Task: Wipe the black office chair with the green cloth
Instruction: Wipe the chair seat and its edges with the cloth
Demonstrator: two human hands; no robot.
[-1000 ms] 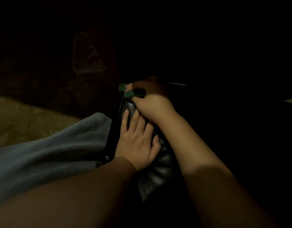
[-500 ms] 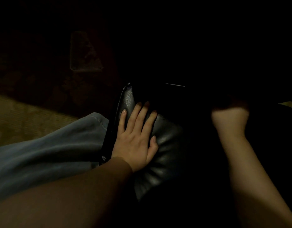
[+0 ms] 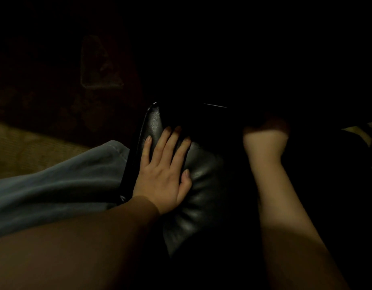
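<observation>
Scene is very dark; only the central area is legible.

Black office chair [image 3: 203,185]: a padded, glossy black cushion with stitched creases, lying at frame centre. Its left edge shows a hard dark rim. Beyond its far edge a thin bright line [image 3: 215,105] is visible; what it belongs to cannot be determined.

Left hand [image 3: 162,174]: laid flat on the chair's padding near that left rim, palm down. Fingers [image 3: 168,141] are straight and slightly spread, the thumb lying along the cushion. It holds nothing.

Right hand [image 3: 264,141]: positioned over the right part of the chair, blurred, with the wrist lit and the fingers lost in shadow (grip state cannot be told). Whether it touches the chair is likewise unclear.

Green cloth: cannot be made out in this view; its location cannot be told.

Left of the chair, a grey-blue fabric [image 3: 65,185] runs up against the rim. Farther left of that lies a tan surface [image 3: 24,151], partly lit.
</observation>
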